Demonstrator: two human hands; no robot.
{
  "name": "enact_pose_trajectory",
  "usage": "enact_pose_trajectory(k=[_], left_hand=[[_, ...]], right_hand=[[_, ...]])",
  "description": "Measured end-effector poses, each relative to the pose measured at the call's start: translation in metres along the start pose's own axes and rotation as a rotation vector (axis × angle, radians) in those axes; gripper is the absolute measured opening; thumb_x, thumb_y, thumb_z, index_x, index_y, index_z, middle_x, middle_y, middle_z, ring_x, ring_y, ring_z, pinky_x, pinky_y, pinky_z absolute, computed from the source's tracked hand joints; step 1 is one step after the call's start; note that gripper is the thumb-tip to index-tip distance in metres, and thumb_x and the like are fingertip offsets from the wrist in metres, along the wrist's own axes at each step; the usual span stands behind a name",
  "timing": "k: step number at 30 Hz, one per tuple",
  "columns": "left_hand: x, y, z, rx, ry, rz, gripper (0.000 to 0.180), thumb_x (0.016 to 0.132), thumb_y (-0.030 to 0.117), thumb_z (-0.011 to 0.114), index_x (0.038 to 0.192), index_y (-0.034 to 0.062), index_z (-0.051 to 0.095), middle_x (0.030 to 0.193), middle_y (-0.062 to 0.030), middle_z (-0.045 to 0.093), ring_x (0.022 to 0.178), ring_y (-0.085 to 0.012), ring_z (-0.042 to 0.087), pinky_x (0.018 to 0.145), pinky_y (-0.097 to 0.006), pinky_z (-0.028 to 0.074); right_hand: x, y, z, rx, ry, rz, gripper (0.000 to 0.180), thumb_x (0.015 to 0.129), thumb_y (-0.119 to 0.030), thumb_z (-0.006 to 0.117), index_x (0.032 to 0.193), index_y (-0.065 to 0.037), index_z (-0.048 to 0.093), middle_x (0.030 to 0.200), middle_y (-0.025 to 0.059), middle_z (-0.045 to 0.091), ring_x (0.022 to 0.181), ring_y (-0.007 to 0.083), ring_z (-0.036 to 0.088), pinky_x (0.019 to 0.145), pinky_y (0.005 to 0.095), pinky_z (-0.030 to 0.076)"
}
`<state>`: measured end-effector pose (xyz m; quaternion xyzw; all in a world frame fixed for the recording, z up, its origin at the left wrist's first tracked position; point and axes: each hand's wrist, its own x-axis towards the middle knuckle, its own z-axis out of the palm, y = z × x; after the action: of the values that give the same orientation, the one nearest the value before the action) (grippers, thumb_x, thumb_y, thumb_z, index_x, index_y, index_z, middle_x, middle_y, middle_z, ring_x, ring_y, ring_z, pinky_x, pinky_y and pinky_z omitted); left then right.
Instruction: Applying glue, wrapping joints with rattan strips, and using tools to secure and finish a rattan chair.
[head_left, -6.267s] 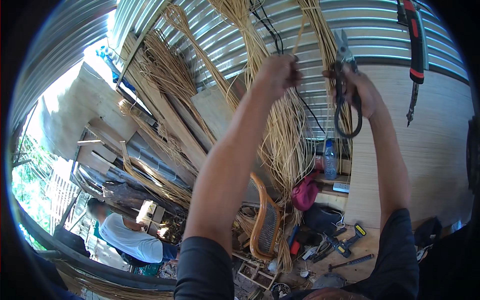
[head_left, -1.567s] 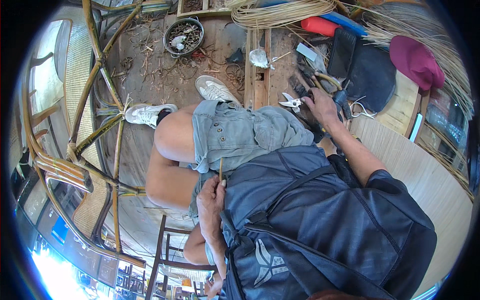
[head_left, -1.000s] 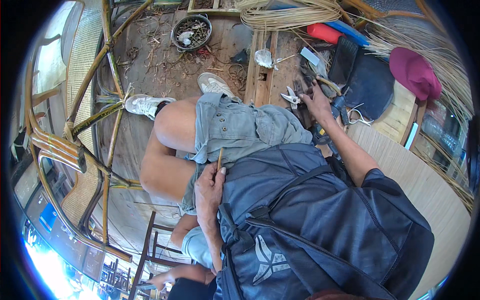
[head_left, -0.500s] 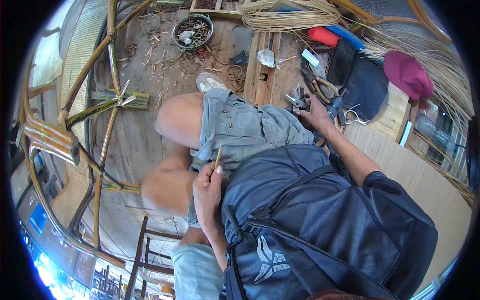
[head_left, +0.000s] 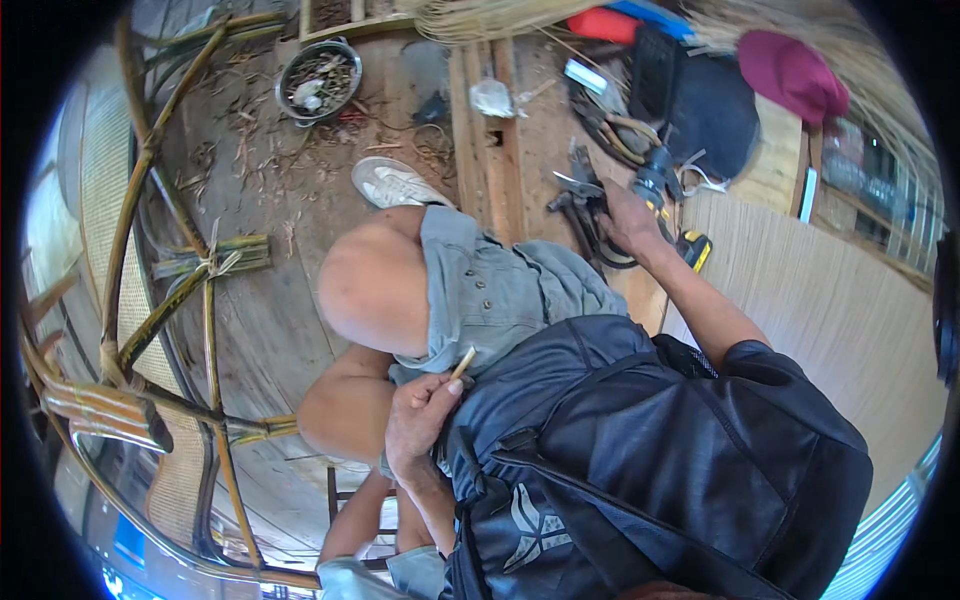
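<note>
"What have I got in my left hand?"
"Your left hand (head_left: pixel 418 418), at seven o'clock, pinches a short rattan piece (head_left: pixel 463 362) between thumb and fingers. It lies just below the centre, over the edge of your shorts (head_left: pixel 505 290), its pale end pointing to one o'clock."
"And my right?"
"Your right hand (head_left: pixel 630 220) is at two o'clock, palm down among the tools. The pruning shears (head_left: pixel 573 184) seem to be what pokes out at its ten o'clock, though your hand covers much of them; I can't tell whether your fingers are closed on anything."
"What's around it?"
"A cordless drill (head_left: pixel 655 180) lies just beside it at one o'clock, with pliers (head_left: pixel 628 140) beyond. Farther out at two is a maroon cap (head_left: pixel 795 75). A metal bowl (head_left: pixel 281 88) of scraps sits at eleven."
</note>
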<state>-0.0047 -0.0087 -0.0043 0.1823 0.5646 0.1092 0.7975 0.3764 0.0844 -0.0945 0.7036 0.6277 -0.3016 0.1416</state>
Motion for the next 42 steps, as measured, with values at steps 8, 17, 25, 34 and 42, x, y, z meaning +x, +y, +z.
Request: enact_pose_trajectory(k=[8,17,25,34,42], left_hand=[[0.005,-0.009,0.061,-0.044,0.017,0.139,0.018,0.085,0.016,0.057,0.092,0.0010,0.065,0.065,0.0058,0.049,0.056,-0.0012,0.038,0.051,-0.017,0.029],[0.004,-0.019,0.089,-0.002,0.143,0.166,0.023,0.087,0.020,0.056,0.094,-0.0008,0.063,0.067,0.0060,0.049,0.060,-0.0018,0.041,0.053,-0.017,0.032],[0.017,-0.032,0.100,-0.065,0.151,0.229,0.021,0.086,0.023,0.057,0.085,0.0024,0.062,0.066,0.0055,0.049,0.056,-0.0020,0.039,0.050,-0.017,0.030],[0.024,-0.028,0.108,0.035,0.166,0.280,0.018,0.086,0.019,0.056,0.085,0.0021,0.062,0.064,0.0044,0.051,0.052,-0.0020,0.039,0.048,-0.017,0.030],[0.028,-0.032,0.107,0.019,0.147,0.304,0.020,0.086,0.020,0.056,0.082,0.0020,0.062,0.062,0.0046,0.050,0.051,-0.0016,0.039,0.047,-0.017,0.030]], right_hand=[[-0.060,0.068,-0.011,0.202,0.379,-0.014,0.068,0.074,-0.023,0.066,0.128,0.002,0.031,0.116,0.0253,0.046,0.108,0.0384,0.046,0.092,0.0404,0.037],[-0.070,0.111,0.001,0.374,0.026,0.047,0.097,0.067,-0.020,0.072,0.139,-0.006,0.009,0.131,0.0249,0.038,0.118,0.0358,0.042,0.098,0.0397,0.034],[-0.070,0.136,0.007,0.278,-0.025,0.006,0.095,0.069,-0.011,0.067,0.140,-0.011,0.004,0.122,0.0275,0.046,0.111,0.0410,0.047,0.092,0.0419,0.040],[-0.118,0.119,0.004,0.142,0.296,0.022,0.082,0.070,-0.010,0.067,0.137,-0.010,0.020,0.091,0.0220,0.057,0.084,0.0393,0.056,0.069,0.0459,0.045],[-0.121,0.123,-0.004,0.116,0.550,0.096,0.084,0.068,-0.005,0.067,0.137,-0.009,0.019,0.098,0.0220,0.057,0.087,0.0385,0.057,0.068,0.0448,0.045]])
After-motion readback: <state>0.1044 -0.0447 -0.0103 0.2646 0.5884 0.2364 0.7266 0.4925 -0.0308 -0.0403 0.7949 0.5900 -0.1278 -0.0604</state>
